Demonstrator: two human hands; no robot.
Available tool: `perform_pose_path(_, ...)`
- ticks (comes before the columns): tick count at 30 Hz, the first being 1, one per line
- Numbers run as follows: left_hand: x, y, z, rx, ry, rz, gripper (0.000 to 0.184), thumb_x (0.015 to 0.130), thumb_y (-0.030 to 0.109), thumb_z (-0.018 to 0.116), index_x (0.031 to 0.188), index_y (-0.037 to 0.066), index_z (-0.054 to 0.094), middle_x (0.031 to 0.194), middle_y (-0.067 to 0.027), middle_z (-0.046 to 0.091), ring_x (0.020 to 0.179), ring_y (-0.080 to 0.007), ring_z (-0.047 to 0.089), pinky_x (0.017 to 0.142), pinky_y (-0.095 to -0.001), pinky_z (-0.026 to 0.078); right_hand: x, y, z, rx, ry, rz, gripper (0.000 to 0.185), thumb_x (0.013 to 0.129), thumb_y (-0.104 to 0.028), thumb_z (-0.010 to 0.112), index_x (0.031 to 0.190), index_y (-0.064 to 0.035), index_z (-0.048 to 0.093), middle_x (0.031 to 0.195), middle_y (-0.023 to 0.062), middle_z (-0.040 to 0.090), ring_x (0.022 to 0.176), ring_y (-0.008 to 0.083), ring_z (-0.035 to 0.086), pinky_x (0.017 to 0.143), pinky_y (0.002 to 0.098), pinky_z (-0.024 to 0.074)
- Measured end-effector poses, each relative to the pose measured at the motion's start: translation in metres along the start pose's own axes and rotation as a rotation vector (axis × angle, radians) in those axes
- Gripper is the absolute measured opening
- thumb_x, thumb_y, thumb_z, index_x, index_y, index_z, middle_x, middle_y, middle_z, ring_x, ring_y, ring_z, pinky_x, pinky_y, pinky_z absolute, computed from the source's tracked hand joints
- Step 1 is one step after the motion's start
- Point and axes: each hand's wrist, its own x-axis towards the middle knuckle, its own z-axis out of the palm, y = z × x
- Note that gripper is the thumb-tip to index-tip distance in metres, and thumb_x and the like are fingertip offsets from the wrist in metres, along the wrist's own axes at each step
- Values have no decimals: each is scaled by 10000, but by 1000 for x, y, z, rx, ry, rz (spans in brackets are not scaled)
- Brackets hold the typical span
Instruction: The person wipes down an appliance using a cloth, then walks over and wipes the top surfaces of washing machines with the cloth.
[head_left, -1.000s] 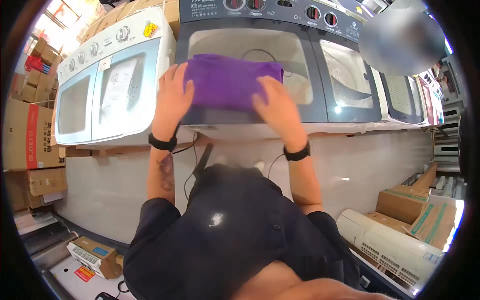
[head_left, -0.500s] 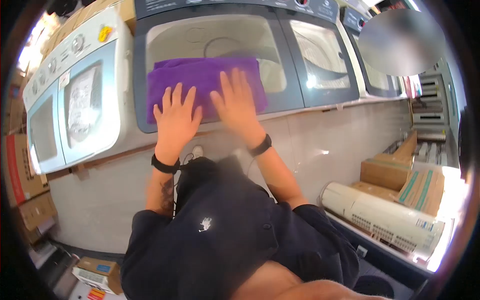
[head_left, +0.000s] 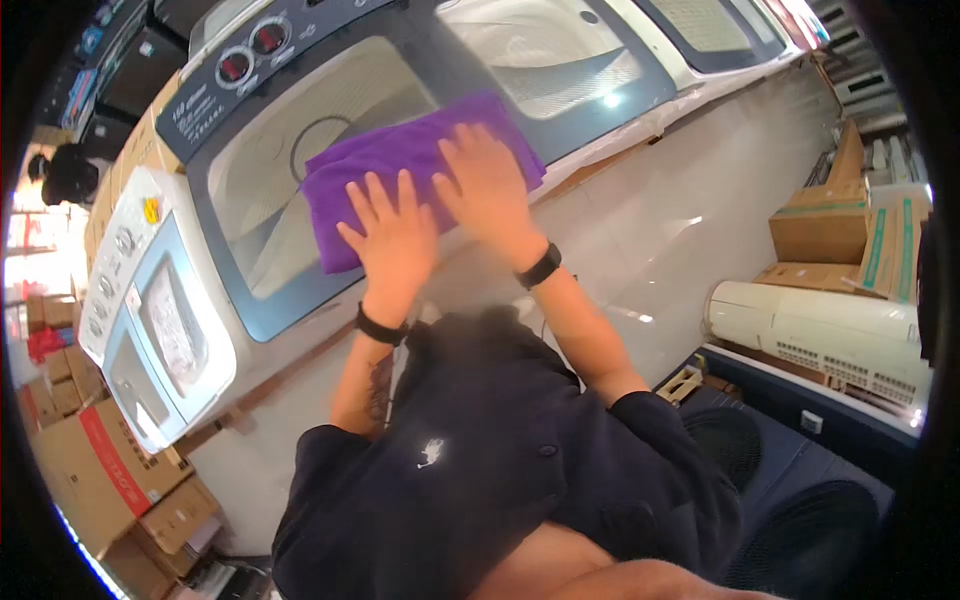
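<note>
A folded purple cloth (head_left: 375, 160) lies across the lid of a dark twin-tub washing machine (head_left: 265, 320). My left hand (head_left: 393, 235) rests flat on the cloth's near part, fingers spread. To its right, my right hand (head_left: 487, 185) also lies on the cloth, palm down with the thumb apart from the fingers; it is slightly blurred. Neither hand grasps anything. Through the clear lid under the cloth, a dark curved hose or cord shows. Dark bands circle both wrists.
A smaller white washing machine (head_left: 205, 310) stands to the left. Cardboard boxes (head_left: 95, 470) are stacked at the lower left, and more boxes (head_left: 820, 235) lie at the right. Nearby is a long white air-conditioner unit (head_left: 800, 325). Tiled floor (head_left: 640, 240) runs between.
The whole view has turned, so the machines now slant up to the right. Both hands remain on the cloth, fingers still spread. The cloth now lies tilted in view.
</note>
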Motion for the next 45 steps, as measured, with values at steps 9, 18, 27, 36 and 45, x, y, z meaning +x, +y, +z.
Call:
perform_pose_path(9, 63, 119, 41, -43, 125, 48, 590, 964, 346, 532, 1483, 74, 459, 1512, -316, 382, 1433, -565, 277, 1005, -790, 305, 17, 133, -10, -99, 133, 19, 375, 891, -233, 613, 1179, -1, 672, 1310, 244, 619, 1240, 441, 551, 1061, 534, 423)
perform_pose_path(18, 94, 157, 56, -87, 148, 32, 573, 947, 327, 540, 1446, 48, 510, 1513, -325, 388, 1442, -556, 270, 1022, -783, 294, 30, 174, -40, 136, 71, -42, 289, 866, -151, 622, 1115, -25, 701, 1191, 151, 705, 1194, 329, 625, 1040, 439, 472)
perform_pose_path(27, 100, 192, 53, -73, 55, -71, 602, 953, 305, 512, 1472, 6, 457, 1539, -336, 337, 1462, -561, 218, 1034, -791, 269, 33, 200, -48, 201, 3, -121, 332, 861, -152, 616, 1163, -31, 681, 1274, 145, 669, 1251, 307, 587, 1079, 432, 441)
perform_pose_path(36, 149, 298, 71, -130, 107, -102, 609, 930, 280, 528, 1455, -24, 469, 1544, -329, 340, 1469, -556, 211, 1050, -770, 275, 55, 310, -81, 145, -70, -217, 392, 849, -136, 624, 1224, -23, 651, 1332, 154, 633, 1295, 322, 553, 1117, 438, 416)
perform_pose_path(45, 191, 331, 63, -271, 101, -59, 626, 906, 247, 551, 1480, 19, 451, 1547, -285, 366, 1479, -524, 229, 1060, -750, 270, 85, 350, -97, -17, -95, -89, 502, 870, -164, 592, 1348, -12, 574, 1442, 242, 518, 1396, 449, 409, 1133, 535, 353)
